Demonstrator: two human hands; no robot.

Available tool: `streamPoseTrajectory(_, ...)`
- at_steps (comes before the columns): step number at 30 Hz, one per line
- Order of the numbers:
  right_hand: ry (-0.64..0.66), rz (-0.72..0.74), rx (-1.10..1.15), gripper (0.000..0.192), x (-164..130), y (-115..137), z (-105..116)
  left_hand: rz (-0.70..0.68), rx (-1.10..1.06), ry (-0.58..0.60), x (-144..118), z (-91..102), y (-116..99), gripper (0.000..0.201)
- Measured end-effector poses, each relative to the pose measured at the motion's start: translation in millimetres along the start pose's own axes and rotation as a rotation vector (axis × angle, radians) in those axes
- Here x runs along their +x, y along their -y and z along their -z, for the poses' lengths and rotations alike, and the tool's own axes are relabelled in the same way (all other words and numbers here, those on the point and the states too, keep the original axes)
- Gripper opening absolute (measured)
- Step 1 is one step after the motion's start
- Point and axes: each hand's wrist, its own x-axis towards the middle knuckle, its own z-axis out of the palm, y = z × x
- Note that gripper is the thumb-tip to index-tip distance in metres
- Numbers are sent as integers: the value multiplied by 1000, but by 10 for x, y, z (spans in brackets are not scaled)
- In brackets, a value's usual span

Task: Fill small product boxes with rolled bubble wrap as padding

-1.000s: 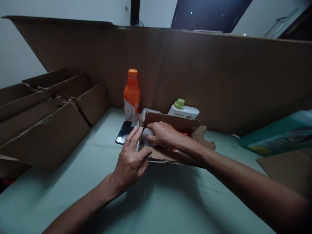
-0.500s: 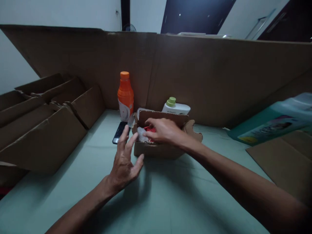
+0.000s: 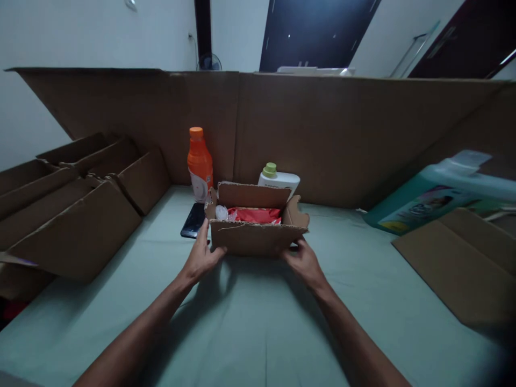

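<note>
The small cardboard box (image 3: 255,236) sits on the counter (image 3: 250,322), open at the top, held between the person's two hands. The left hand (image 3: 201,256) presses its spread fingers (image 3: 205,232) flat against the box's left near corner, so that hand is open and touching, not wrapped round anything. The right hand (image 3: 303,262) meets the box's right near corner low down; its fingers (image 3: 293,248) lie against the cardboard, slightly curled, and how far they close under the edge cannot be told.

Inside the box, just beyond the fingers, lies a red packet (image 3: 255,215), with a pale crumpled wrapper (image 3: 221,213) beside it on the side of the left hand. A torn flap (image 3: 297,212) stands up above the right hand.

Just past the left fingers, a dark phone (image 3: 192,221) lies flat on the counter, close to the box. Farther beyond it stands an orange bottle (image 3: 199,164), upright. Behind the box, partly hidden by it, stands a white bottle with a green cap (image 3: 278,177).

Well off to the left of the left hand lie several folded cardboard boxes (image 3: 76,215). Well off to the right of the right hand are a teal package (image 3: 439,193) and a flat cardboard sheet (image 3: 463,263). A tall cardboard wall (image 3: 342,134) runs across the back.
</note>
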Motion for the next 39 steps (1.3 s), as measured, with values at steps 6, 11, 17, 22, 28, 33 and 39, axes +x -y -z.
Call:
streamPoseTrajectory(6, -25, -29, -32, 33, -323, -87, 293, -12, -53, 54, -230, -289, -148, 74)
streamPoseTrajectory(11, -51, 39, 10, 26, -902, 24, 271, 140, -19, 44, -1035, 13, -216, 58)
streamPoseTrajectory(17, 42, 188, 106, 22, -774, 392, -124, 228, 7, -149, -1093, 447, -305, 60)
streamPoseTrajectory(22, -48, 76, -3, 24, -972, -1, 218, 124, -49, -25, -1125, 37, -268, 51)
streamPoseTrajectory(28, -211, -117, -105, 30, -1650, -332, 661, 48, -40, 140, -1393, -413, -239, 62)
streamPoseTrajectory(33, -406, -256, -168, 35, -2098, -646, 1156, -108, -103, 395, -1386, -934, -356, 68)
streamPoseTrajectory(39, -623, -385, -280, 41, -2657, -1123, 1908, -249, -190, 669, -1273, -1953, -700, 82)
